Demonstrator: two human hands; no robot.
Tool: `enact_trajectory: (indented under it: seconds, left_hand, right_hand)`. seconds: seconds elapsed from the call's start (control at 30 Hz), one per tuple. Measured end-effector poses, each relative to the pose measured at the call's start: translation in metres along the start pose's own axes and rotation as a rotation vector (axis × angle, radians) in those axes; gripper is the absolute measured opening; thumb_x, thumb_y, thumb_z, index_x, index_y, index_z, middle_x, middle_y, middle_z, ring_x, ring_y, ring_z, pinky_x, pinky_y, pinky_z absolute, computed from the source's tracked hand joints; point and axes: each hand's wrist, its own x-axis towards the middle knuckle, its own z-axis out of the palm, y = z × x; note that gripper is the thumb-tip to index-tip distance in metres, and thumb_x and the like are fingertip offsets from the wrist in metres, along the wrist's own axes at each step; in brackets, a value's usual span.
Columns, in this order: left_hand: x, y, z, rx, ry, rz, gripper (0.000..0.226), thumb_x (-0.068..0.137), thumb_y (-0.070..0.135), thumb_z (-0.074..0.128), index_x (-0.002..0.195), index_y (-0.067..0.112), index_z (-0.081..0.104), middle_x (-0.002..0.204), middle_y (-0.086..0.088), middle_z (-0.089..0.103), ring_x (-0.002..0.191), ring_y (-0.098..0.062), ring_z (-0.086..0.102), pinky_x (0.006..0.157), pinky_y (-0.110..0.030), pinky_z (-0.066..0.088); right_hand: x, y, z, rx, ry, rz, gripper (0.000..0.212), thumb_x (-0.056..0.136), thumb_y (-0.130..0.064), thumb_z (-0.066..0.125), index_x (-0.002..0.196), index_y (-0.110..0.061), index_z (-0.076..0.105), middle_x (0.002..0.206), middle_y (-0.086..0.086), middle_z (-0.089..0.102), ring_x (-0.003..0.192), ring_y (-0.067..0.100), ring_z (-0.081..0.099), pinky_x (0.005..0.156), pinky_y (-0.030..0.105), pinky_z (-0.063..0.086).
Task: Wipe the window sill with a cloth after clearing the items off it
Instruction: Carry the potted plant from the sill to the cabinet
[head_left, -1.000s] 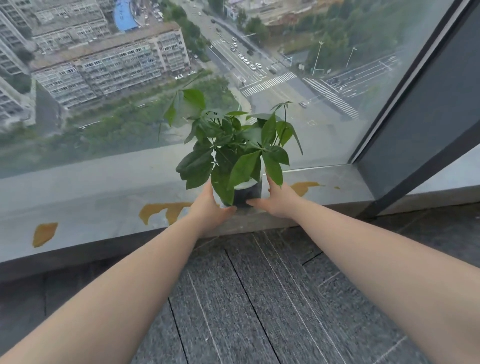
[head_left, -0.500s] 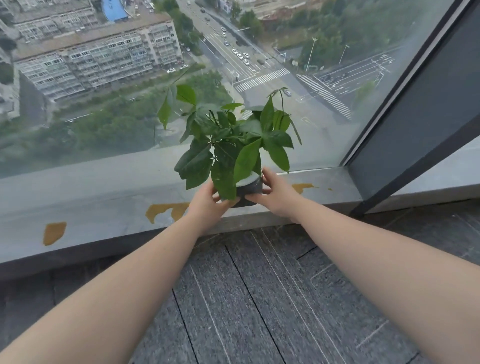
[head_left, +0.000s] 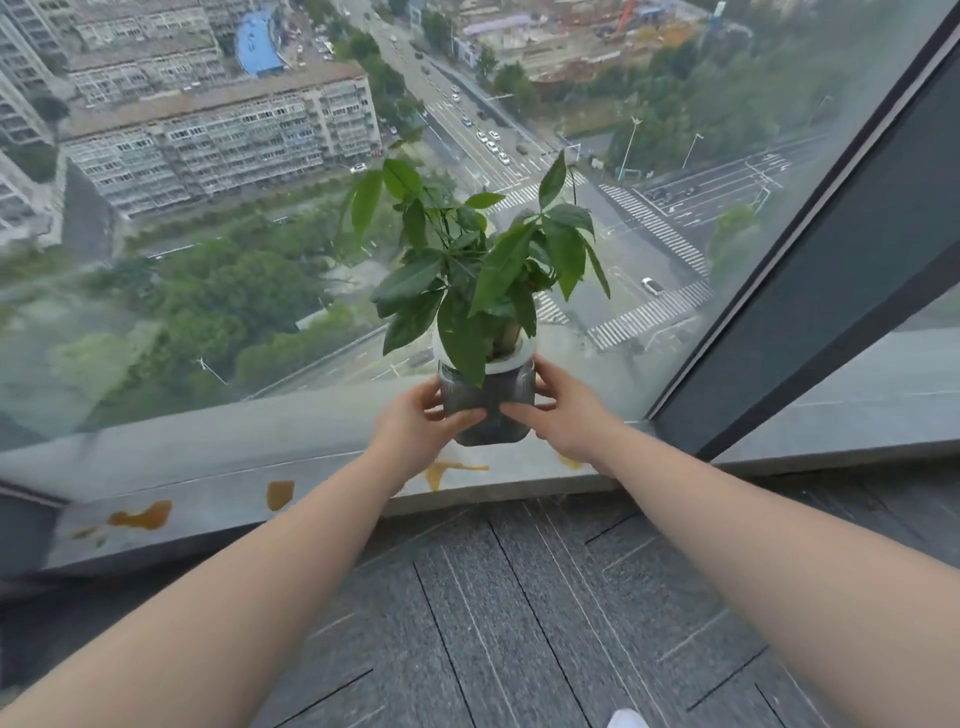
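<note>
Two hands clasped on one pot (head_left: 488, 410), centre of frame: left hand (head_left: 415, 434) on the pot's left side, right hand (head_left: 563, 410) on its right, thumbs laid across the near face, fingers wrapped behind. Dark, ribbed pot with white rim, upright, leaves (head_left: 483, 265) fanning up and outward over the glass. Pot base above the sill (head_left: 218, 488) with a band of sill visible beneath it; contact with the sill apparently none. Both forearms bare, reaching in from the lower left and lower right corners and converging on the pot.

Grey sill running from lower left of frame toward centre right, just beyond the hands. Several orange-brown stains (head_left: 140, 517) on its surface: a smear and small drops at lower left, a blot (head_left: 279, 493) right of these, a streak (head_left: 452, 470) directly under the pot, a trace (head_left: 569, 460) beside the right wrist. No cloth in view.

Window (head_left: 208, 260) filling the upper frame, with a high view over apartment blocks, trees, a road and zebra crossings. Dark frame (head_left: 810, 291) slanting from upper right down to the sill's right end. Grey striped floor tiles (head_left: 519, 623) across the bottom of frame; small white object at the bottom edge, right of centre, too cropped to identify.
</note>
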Motion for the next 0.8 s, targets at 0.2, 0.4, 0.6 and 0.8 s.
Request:
enact_trajectory:
  seconds: [0.2, 0.4, 0.6, 0.8]
  left_hand:
    - [-0.085, 0.128, -0.108, -0.011, 0.096, 0.075, 0.035, 0.075, 0.032, 0.079, 0.107, 0.029, 0.066, 0.11, 0.007, 0.07, 0.092, -0.014, 0.068, 0.081, -0.034, 0.055]
    - [-0.177, 0.238, -0.2, -0.058, 0.197, 0.194, 0.037, 0.077, 0.026, 0.078, 0.111, 0.031, 0.065, 0.102, 0.015, 0.069, 0.086, -0.011, 0.068, 0.069, -0.02, 0.05]
    - [-0.264, 0.311, -0.272, -0.094, 0.345, 0.292, 0.05, 0.073, 0.033, 0.08, 0.121, 0.029, 0.065, 0.104, 0.016, 0.071, 0.088, -0.007, 0.07, 0.078, -0.026, 0.056]
    - [-0.379, 0.352, -0.308, -0.158, 0.573, 0.321, 0.039, 0.072, 0.027, 0.082, 0.109, 0.03, 0.069, 0.103, 0.005, 0.073, 0.076, -0.005, 0.067, 0.066, -0.02, 0.055]
  right_hand:
    - [-0.077, -0.167, -0.022, 0.034, 0.039, -0.077, 0.065, 0.088, -0.025, 0.067, 0.144, -0.032, 0.036, 0.116, -0.009, 0.056, 0.114, 0.018, 0.059, 0.084, 0.029, 0.049]
    - [-0.16, -0.317, -0.039, 0.007, 0.096, -0.184, 0.064, 0.087, -0.028, 0.068, 0.143, -0.034, 0.038, 0.109, -0.011, 0.055, 0.106, 0.016, 0.058, 0.092, 0.036, 0.052]
    - [-0.234, -0.427, -0.044, -0.012, 0.113, -0.375, 0.057, 0.085, -0.032, 0.07, 0.137, -0.03, 0.047, 0.113, -0.009, 0.062, 0.108, 0.016, 0.06, 0.092, 0.039, 0.054]
    - [-0.313, -0.493, -0.031, -0.02, 0.022, -0.549, 0.054, 0.083, -0.037, 0.071, 0.132, -0.027, 0.053, 0.115, -0.002, 0.068, 0.094, 0.015, 0.064, 0.084, 0.038, 0.055]
